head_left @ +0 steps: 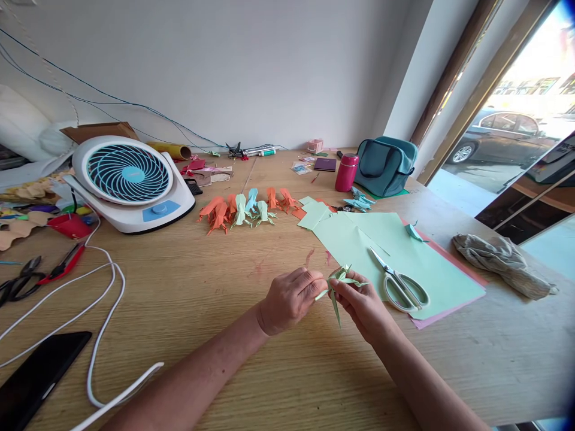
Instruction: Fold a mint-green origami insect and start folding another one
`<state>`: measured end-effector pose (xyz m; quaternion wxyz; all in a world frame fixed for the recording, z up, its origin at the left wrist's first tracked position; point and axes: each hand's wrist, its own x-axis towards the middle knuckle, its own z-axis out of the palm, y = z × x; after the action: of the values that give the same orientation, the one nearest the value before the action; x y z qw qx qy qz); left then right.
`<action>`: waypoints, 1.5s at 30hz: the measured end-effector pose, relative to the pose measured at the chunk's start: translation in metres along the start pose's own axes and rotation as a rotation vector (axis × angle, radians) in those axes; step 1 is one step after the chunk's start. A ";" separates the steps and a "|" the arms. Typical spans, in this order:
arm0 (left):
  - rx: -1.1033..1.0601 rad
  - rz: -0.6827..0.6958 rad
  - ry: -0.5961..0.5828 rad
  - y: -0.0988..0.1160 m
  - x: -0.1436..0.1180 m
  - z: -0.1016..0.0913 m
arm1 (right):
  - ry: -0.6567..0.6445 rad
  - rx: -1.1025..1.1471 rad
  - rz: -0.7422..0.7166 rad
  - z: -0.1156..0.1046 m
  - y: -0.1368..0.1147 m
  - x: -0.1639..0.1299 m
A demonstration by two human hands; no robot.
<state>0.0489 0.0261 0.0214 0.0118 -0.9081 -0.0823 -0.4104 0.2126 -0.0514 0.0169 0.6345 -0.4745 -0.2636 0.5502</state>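
Both of my hands pinch a small folded light-green paper figure (340,279) just above the wooden table (215,335). My left hand (291,299) grips its left side with fingers curled. From the right, my right hand (362,304) holds it, and a thin paper point hangs down between the hands. Right beside my right hand, scissors (399,281) with pale handles lie on a stack of light-green and pink paper sheets (431,281). Further back stands a row of finished folded figures (245,211) in orange, green and blue.
A white desk fan (130,179) sits at the back left, its white cable (101,311) looping forward. A black phone (38,377) lies front left. Red-handled tools (54,269), a teal bag (384,164), a pink bottle (347,172) and a crumpled cloth (503,263) ring the work area.
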 end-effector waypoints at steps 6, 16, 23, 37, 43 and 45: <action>-0.336 -0.329 0.027 0.006 0.003 0.009 | -0.031 -0.105 -0.068 -0.005 0.002 0.001; -0.817 -0.890 0.066 0.022 0.015 0.007 | -0.104 -0.239 -0.217 0.000 -0.001 -0.001; -0.928 -0.993 0.055 0.019 0.018 0.005 | -0.090 -0.255 -0.226 -0.001 -0.001 -0.001; -0.842 -0.966 0.082 0.024 0.011 0.013 | -0.073 -0.251 -0.210 0.000 0.000 0.000; -0.901 -1.038 0.101 0.024 0.009 0.015 | -0.069 -0.220 -0.192 0.005 0.001 0.001; -0.922 -1.059 0.100 0.025 0.010 0.014 | -0.068 -0.233 -0.208 0.007 0.000 0.001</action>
<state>0.0696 0.0045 0.0212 -0.5721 -0.6382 -0.3304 -0.3952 0.2072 -0.0487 0.0200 0.6196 -0.4960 -0.3947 0.4629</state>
